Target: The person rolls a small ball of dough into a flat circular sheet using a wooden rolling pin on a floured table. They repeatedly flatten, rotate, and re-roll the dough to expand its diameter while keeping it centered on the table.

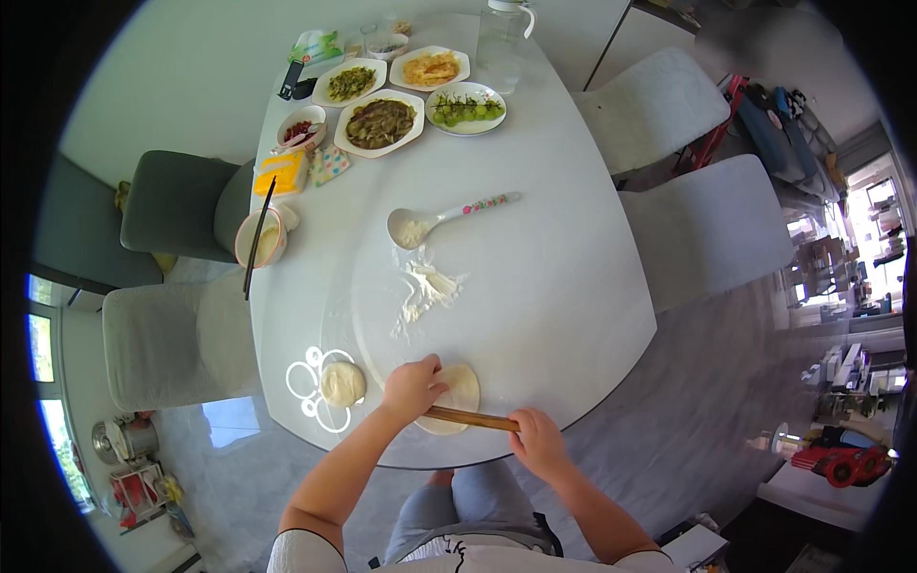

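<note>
A flat round sheet of dough (462,387) lies near the table's front edge, with a wooden rolling pin (473,417) across its lower part. My right hand (537,437) grips the pin's right end. At the dough's upper left is my left hand (414,389), its fingertips on or just over the sheet; whether it also touches the pin's left end I cannot tell. A thick round ball of dough (342,384) rests to the left on a white looped pattern. Beyond the sheet, loose flour (430,286) is scattered below a flowered ladle (410,229) that holds more flour.
Plates of food (380,123), a plate of green grapes (466,111) and a clear pitcher (499,43) stand at the table's far end. On its left edge, chopsticks (259,236) lie across a bowl (243,240). Chairs (706,229) flank both sides.
</note>
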A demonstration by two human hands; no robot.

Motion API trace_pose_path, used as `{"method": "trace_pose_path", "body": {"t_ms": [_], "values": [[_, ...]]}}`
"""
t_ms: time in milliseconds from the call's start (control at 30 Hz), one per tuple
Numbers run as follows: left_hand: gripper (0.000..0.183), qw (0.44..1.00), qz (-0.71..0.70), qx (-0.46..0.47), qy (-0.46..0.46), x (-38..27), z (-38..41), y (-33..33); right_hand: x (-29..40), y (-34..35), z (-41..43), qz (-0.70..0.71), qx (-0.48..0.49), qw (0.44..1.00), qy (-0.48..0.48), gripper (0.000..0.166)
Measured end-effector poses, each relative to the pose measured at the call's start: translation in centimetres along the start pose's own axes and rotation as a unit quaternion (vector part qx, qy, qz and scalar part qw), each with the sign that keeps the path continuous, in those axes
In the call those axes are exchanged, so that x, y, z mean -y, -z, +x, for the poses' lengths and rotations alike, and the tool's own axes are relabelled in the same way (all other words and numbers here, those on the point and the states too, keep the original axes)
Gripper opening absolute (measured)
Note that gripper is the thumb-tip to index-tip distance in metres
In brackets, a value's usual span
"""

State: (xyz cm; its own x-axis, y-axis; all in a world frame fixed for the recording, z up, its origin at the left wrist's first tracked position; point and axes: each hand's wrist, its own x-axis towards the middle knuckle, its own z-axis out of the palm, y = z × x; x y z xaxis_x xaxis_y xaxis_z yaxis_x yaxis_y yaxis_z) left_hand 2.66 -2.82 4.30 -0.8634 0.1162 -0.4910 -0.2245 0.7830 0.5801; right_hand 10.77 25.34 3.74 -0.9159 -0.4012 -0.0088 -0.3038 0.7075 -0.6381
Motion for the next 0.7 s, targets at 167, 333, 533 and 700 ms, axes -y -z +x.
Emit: {"method": "trace_pose_path", "body": {"t_ms": [167, 333, 533, 700], "values": [[0.047, 0.994, -0.108, -0.007, 0.021, 3.6, 4.6, 1.8, 0.4, 2.3, -0.8, 0.057, 0.001, 0.998, 0.005, 0.029], [0.044, 0.955, -0.212, -0.173, 0.112, 10.3, 7.4, 5.6, 1.2, 3.2, -0.3, 0.100, 0.011, 0.994, -0.039, 0.028], [0.038, 0.947, -0.194, -0.216, 0.135, 11.1, 2.2, 3.2, 0.0, 2.7, -1.0, 0.112, -0.018, 0.991, -0.071, 0.031], [0.034, 0.949, -0.247, -0.165, 0.104, 3.9, -2.5, -5.2, -1.1, 3.3, -0.8, 0.108, -0.100, 0.987, -0.068, 0.033]]}}
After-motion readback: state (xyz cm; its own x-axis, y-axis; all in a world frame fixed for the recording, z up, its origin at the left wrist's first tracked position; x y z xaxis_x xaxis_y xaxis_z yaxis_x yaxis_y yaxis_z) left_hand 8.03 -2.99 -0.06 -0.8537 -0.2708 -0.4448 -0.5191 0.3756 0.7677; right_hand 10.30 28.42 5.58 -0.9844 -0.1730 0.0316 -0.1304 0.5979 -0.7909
